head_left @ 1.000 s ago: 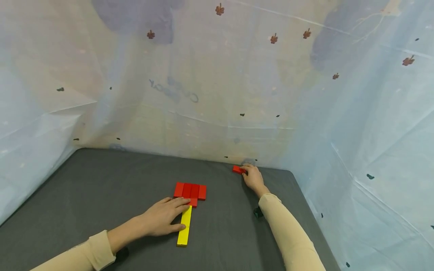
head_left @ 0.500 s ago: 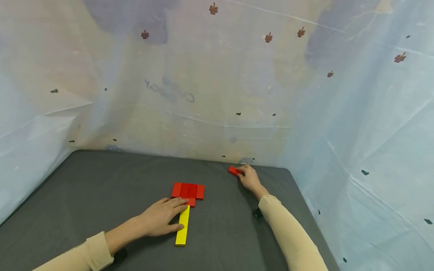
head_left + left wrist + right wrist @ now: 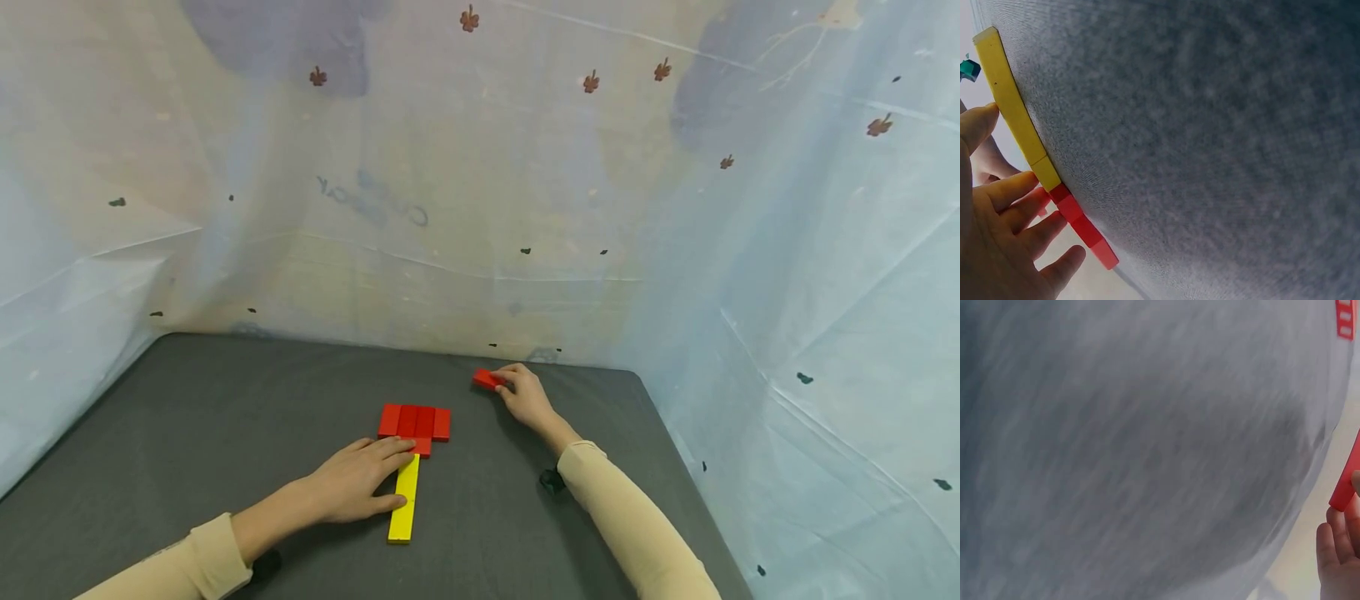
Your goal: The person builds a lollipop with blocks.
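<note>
Several flat red blocks [image 3: 415,422] lie side by side in a row on the dark cloth, with more red just below them. A long yellow strip [image 3: 403,518] runs from there toward the near side; in the left wrist view a seam splits the yellow [image 3: 1016,119] into a long and a short piece. My left hand [image 3: 352,485] rests along its left side, fingers spread, fingertips touching the yellow and red blocks. Farther back and right, my right hand [image 3: 529,402] pinches a red block [image 3: 485,379] between thumb and fingers. That block [image 3: 1349,478] appears lifted off the cloth in the right wrist view.
A dark grey cloth [image 3: 247,433] covers the table. Pale plastic sheeting [image 3: 450,208] with leaf prints hangs behind and along both sides. A dark wrist device [image 3: 552,481] sits under the right sleeve.
My right hand has moved left with the red block, closer to the red row. The left hand and the laid blocks stay in place; the head view has shifted slightly.
</note>
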The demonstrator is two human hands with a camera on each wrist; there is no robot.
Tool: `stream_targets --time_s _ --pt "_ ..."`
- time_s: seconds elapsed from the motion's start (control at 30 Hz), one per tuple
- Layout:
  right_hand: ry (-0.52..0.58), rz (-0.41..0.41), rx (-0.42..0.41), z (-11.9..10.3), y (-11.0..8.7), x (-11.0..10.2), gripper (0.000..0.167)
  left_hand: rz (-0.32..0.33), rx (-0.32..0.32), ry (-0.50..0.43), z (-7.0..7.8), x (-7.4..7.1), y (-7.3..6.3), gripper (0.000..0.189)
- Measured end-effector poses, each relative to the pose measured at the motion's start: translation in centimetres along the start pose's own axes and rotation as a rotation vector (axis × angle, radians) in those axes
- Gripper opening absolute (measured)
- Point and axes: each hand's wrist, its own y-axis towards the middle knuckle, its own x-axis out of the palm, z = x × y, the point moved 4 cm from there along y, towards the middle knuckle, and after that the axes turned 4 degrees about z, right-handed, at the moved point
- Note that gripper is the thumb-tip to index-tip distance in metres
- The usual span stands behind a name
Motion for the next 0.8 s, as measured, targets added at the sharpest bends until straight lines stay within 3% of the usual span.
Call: stream_targets --time_s 0.47,0.8 --pt "0.059 -0.063 -0.152 -5.0 0.3 2.5 0.032 -0.013 -0.011 0.003 -0.1 0.0 0.1 0.071" --pt "0.043 -0.143 -0.179 -7.2 0.7 5.1 0.032 -0.011 -0.006 0.005 -0.2 0.1 0.1 0.072"
